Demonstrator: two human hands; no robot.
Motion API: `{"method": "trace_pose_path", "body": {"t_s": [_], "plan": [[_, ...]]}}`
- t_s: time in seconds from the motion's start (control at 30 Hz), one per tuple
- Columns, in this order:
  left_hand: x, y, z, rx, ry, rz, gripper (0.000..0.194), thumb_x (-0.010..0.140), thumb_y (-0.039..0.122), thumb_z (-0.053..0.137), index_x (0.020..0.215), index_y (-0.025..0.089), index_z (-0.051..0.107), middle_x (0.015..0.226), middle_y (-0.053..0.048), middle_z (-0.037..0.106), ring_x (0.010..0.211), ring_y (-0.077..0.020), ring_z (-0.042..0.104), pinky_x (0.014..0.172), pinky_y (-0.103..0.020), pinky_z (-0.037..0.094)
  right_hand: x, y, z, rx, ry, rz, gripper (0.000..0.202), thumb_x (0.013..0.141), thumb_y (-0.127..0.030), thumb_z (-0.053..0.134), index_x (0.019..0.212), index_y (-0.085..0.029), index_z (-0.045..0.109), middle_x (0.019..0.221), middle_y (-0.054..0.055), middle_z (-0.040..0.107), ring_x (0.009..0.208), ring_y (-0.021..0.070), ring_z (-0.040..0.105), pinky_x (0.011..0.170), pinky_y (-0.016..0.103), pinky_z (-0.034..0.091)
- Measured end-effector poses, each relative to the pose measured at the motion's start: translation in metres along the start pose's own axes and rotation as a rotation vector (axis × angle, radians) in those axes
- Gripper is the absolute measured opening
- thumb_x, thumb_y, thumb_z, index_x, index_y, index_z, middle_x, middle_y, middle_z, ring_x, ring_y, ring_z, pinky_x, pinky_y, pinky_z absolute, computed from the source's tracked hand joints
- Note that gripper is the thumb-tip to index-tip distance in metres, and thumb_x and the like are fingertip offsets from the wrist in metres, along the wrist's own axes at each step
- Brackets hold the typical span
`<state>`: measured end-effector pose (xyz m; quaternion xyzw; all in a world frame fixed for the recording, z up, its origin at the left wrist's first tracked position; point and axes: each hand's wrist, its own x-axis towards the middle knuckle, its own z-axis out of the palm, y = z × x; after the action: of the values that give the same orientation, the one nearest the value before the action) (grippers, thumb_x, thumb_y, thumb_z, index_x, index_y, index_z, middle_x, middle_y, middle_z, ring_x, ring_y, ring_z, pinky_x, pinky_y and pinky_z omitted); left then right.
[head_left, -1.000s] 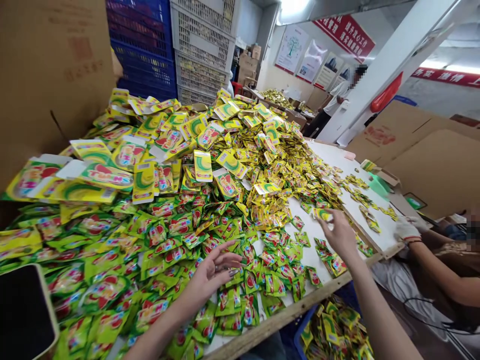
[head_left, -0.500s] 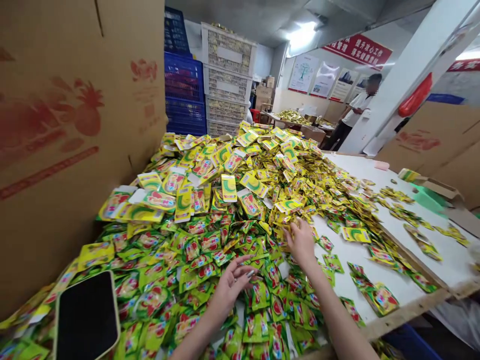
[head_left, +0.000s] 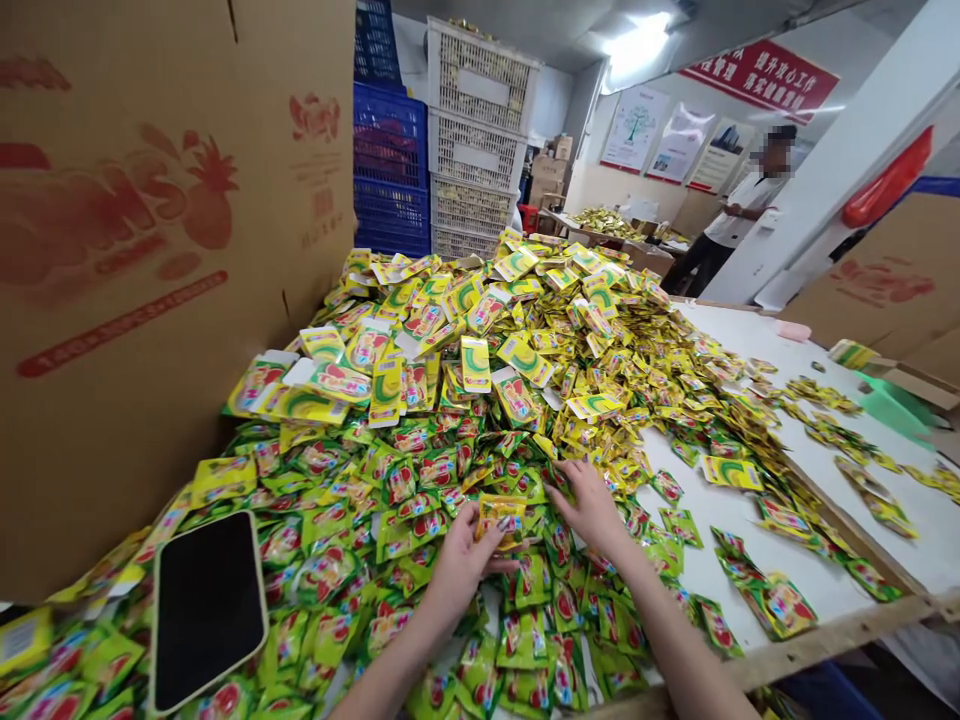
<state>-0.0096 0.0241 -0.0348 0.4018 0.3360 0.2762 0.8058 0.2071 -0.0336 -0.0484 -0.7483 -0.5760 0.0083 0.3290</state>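
My left hand (head_left: 463, 552) is closed, with an orange-yellow candy packet (head_left: 504, 514) pinched between thumb and fingers above the pile. Just to the right, my right hand (head_left: 589, 505) reaches over the heap with fingers apart, near green packets (head_left: 529, 487); I see nothing held in it. Green packets with red fruit pictures lie all around both hands. Behind them, small yellow packets (head_left: 600, 440) are heaped up, and flat yellow-green cartons (head_left: 475, 365) rest on top toward the back and left.
A phone (head_left: 210, 610) lies on packets at the left, beside a tall cardboard box (head_left: 150, 250). White crates (head_left: 480, 110) and blue crates (head_left: 390, 150) are stacked behind. The white table (head_left: 660, 475) has a wooden edge at the right. A person (head_left: 739, 215) stands in the back.
The left hand now has an orange-yellow packet in it, where before it held none visibly. The right hand has come back from the yellow packets toward the left hand. The view has shifted slightly.
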Motion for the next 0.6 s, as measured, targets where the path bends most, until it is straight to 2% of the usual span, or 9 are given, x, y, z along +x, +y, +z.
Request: {"method": "trace_pose_path", "body": {"t_s": [0.1, 0.17, 0.23, 0.3, 0.4, 0.47, 0.6], "plan": [[-0.001, 0.001, 0.000, -0.057, -0.004, -0.009, 0.068, 0.057, 0.049, 0.088, 0.107, 0.018, 0.053, 0.111, -0.010, 0.070, 0.083, -0.0272, 0.075, 0.062, -0.030, 0.061, 0.000, 0.014, 0.002, -0.001, 0.039, 0.052, 0.025, 0.093, -0.031, 0.044, 0.097, -0.020, 0.065, 0.093, 0.011, 0.070, 0.091, 0.0281, 0.063, 0.084, 0.047, 0.051], [-0.003, 0.001, 0.001, -0.072, -0.022, -0.027, 0.060, 0.062, 0.049, 0.086, 0.103, 0.017, 0.056, 0.114, -0.012, 0.070, 0.087, -0.0280, 0.074, 0.065, -0.030, 0.061, -0.001, 0.014, -0.006, 0.004, 0.065, 0.083, 0.027, 0.095, -0.031, 0.040, 0.100, -0.018, 0.063, 0.096, 0.013, 0.069, 0.089, 0.0271, 0.064, 0.081, 0.045, 0.052], [-0.005, 0.001, 0.001, -0.107, -0.008, -0.051, 0.053, 0.070, 0.050, 0.080, 0.104, 0.016, 0.057, 0.114, -0.012, 0.070, 0.088, -0.0279, 0.074, 0.067, -0.032, 0.061, -0.002, 0.003, -0.018, 0.079, 0.062, 0.104, 0.029, 0.098, -0.034, 0.037, 0.106, -0.018, 0.060, 0.095, 0.011, 0.069, 0.082, 0.0239, 0.064, 0.074, 0.040, 0.053], [-0.006, 0.001, 0.001, -0.154, 0.008, -0.074, 0.054, 0.078, 0.054, 0.072, 0.113, 0.016, 0.057, 0.115, -0.014, 0.070, 0.089, -0.0280, 0.074, 0.070, -0.035, 0.062, -0.003, -0.017, -0.032, 0.238, -0.037, 0.068, 0.029, 0.100, -0.036, 0.036, 0.110, -0.020, 0.058, 0.093, 0.007, 0.068, 0.078, 0.0200, 0.064, 0.070, 0.033, 0.052], [-0.008, 0.003, 0.001, -0.178, -0.044, -0.078, 0.066, 0.079, 0.065, 0.065, 0.119, 0.013, 0.058, 0.116, -0.017, 0.068, 0.097, -0.0298, 0.071, 0.074, -0.039, 0.062, -0.002, -0.054, -0.044, 0.405, -0.304, -0.082, 0.022, 0.100, -0.034, 0.043, 0.106, -0.023, 0.061, 0.092, 0.003, 0.068, 0.083, 0.0173, 0.065, 0.073, 0.028, 0.051], [-0.008, 0.003, 0.001, -0.150, -0.078, -0.040, 0.069, 0.074, 0.068, 0.067, 0.116, 0.014, 0.061, 0.122, -0.016, 0.066, 0.106, -0.0309, 0.067, 0.076, -0.038, 0.062, -0.001, -0.073, -0.040, 0.361, -0.379, -0.168, 0.018, 0.100, -0.029, 0.045, 0.101, -0.023, 0.061, 0.091, 0.003, 0.069, 0.084, 0.0173, 0.065, 0.074, 0.027, 0.050], [-0.006, 0.001, 0.001, -0.045, -0.081, 0.040, 0.064, 0.067, 0.058, 0.079, 0.114, 0.017, 0.063, 0.130, -0.012, 0.061, 0.111, -0.0306, 0.062, 0.077, -0.036, 0.062, -0.005, -0.083, -0.009, 0.165, -0.247, -0.246, 0.015, 0.099, -0.023, 0.042, 0.098, -0.021, 0.057, 0.087, 0.005, 0.068, 0.076, 0.0188, 0.066, 0.067, 0.028, 0.048]]}}
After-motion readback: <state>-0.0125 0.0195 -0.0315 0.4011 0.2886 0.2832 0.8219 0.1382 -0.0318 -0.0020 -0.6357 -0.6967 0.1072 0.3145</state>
